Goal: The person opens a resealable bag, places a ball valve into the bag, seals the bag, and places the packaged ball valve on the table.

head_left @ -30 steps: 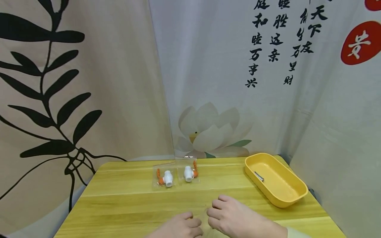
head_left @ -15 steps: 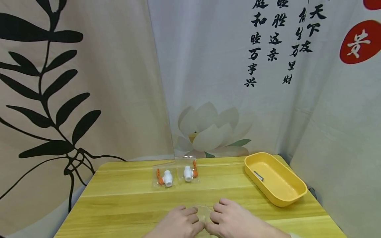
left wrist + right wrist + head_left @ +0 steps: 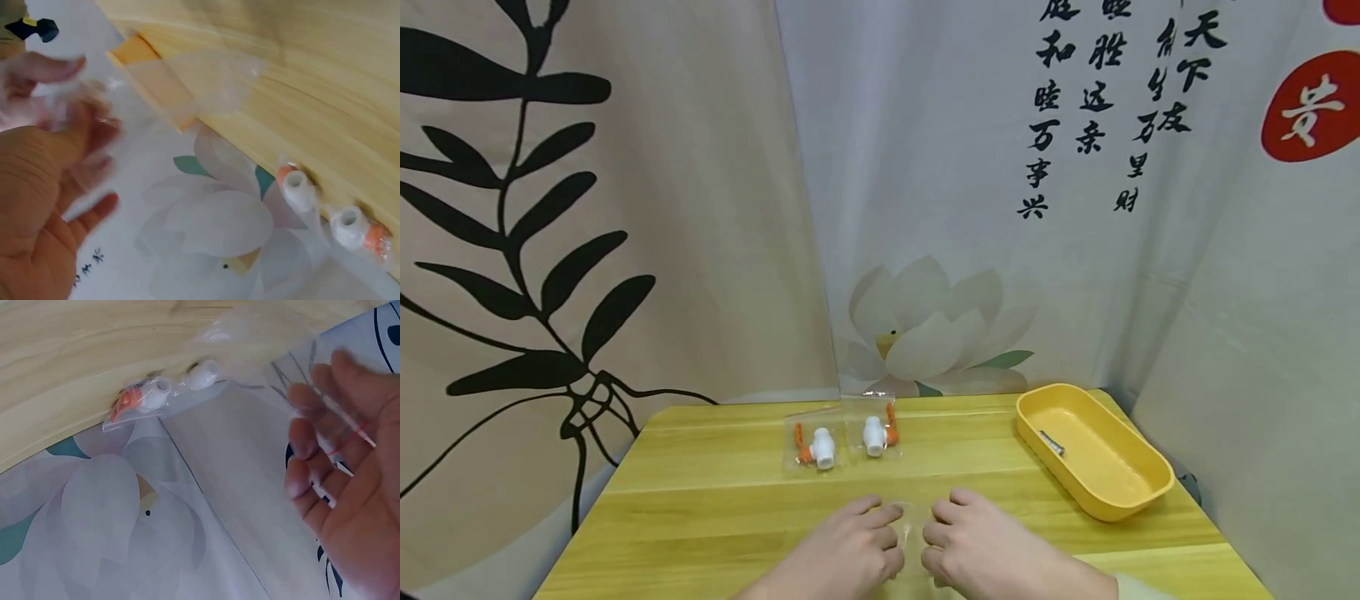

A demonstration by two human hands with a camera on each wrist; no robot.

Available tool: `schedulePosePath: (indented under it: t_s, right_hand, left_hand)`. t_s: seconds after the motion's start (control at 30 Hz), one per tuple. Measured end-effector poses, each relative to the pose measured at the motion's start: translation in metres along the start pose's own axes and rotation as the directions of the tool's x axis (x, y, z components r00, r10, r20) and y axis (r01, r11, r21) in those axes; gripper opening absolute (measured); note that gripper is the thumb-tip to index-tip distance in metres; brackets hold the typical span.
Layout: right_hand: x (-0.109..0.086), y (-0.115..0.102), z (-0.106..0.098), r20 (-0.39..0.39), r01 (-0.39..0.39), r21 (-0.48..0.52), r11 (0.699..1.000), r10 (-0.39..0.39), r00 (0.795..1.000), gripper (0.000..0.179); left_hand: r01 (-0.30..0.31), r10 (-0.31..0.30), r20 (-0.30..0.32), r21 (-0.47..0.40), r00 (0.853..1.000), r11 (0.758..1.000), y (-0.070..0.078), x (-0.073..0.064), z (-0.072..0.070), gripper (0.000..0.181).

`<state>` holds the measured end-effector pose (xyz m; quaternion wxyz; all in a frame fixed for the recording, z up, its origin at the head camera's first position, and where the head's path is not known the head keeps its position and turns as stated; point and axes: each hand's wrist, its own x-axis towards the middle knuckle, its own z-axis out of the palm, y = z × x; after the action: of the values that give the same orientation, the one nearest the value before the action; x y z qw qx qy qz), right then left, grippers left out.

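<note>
Both hands are low over the table (image 3: 715, 533), side by side: left hand (image 3: 850, 550) and right hand (image 3: 977, 546) each seem to pinch a clear bag (image 3: 209, 81) with thumb and curled fingers, although blur makes the exact grip difficult to see. This bag is between them, its film reaching forward past the fingers. I judge it very light, soft and rather slippery, so it should crease easily; its edges look the best place for fingertips. Half a second ago the hands were meeting; now a gap separates them and the bag shows inside it. Farther away, the tray (image 3: 1105, 458), left packet (image 3: 823, 450) and right packet (image 3: 874, 436) have stayed in their places.
</note>
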<state>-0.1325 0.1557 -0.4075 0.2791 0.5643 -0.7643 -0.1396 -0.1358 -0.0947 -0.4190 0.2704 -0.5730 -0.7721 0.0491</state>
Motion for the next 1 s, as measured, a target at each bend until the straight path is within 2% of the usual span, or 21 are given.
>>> schedulePosePath:
  t_s: [0.13, 0.23, 0.37, 0.5, 0.63, 0.73, 0.83, 0.93, 1.0]
  right_hand:
    - [0.003, 0.003, 0.0, 0.007, 0.035, 0.011, 0.999, -0.035, 0.999, 0.023]
    - [0.002, 0.009, 0.002, -0.026, 0.029, 0.009, 1.0, -0.029, 0.999, 0.024]
    - [0.001, 0.014, 0.004, -0.069, -0.013, -0.008, 1.0, 0.013, 0.998, 0.027]
    - [0.004, 0.009, 0.004, -0.069, -0.054, 0.019, 0.998, 0.055, 0.996, 0.025]
    - [0.007, 0.005, 0.005, -0.044, -0.063, 0.071, 0.995, 0.067, 0.997, 0.025]
    - [0.005, 0.006, 0.008, -0.046, -0.072, 0.064, 0.995, 0.075, 0.996, 0.018]
    - [0.002, 0.009, 0.011, -0.047, -0.062, 0.039, 0.997, 0.064, 0.997, 0.015]
    - [-0.001, 0.012, 0.013, -0.022, -0.053, 0.033, 0.998, 0.054, 0.998, 0.015]
    - [-0.002, 0.014, 0.014, -0.014, -0.054, 0.033, 0.998, 0.055, 0.998, 0.017]
  left_hand:
    - [-0.054, 0.053, -0.03, -0.042, 0.998, 0.998, -0.004, -0.002, -0.003, 0.016]
    - [-0.054, 0.054, -0.012, -0.055, 0.998, 0.997, -0.005, -0.002, -0.005, 0.014]
    - [-0.071, 0.071, -0.026, 0.002, 0.997, 0.997, -0.004, -0.002, -0.003, 0.02]
    - [-0.102, 0.113, -0.103, 0.106, 0.988, 0.989, 0.001, 0.002, 0.002, 0.027]
    - [-0.086, 0.103, -0.145, 0.117, 0.984, 0.989, 0.004, 0.005, 0.006, 0.033]
    - [-0.053, 0.065, -0.106, 0.105, 0.992, 0.993, 0.003, 0.005, 0.005, 0.037]
    - [-0.028, 0.03, -0.026, 0.099, 0.999, 0.995, 0.0, 0.003, 0.003, 0.033]
    - [-0.024, 0.021, 0.051, 0.065, 0.999, 0.998, -0.002, 0.001, 0.001, 0.027]
    - [-0.028, 0.024, 0.081, 0.047, 0.996, 0.998, -0.003, 0.001, -0.002, 0.023]
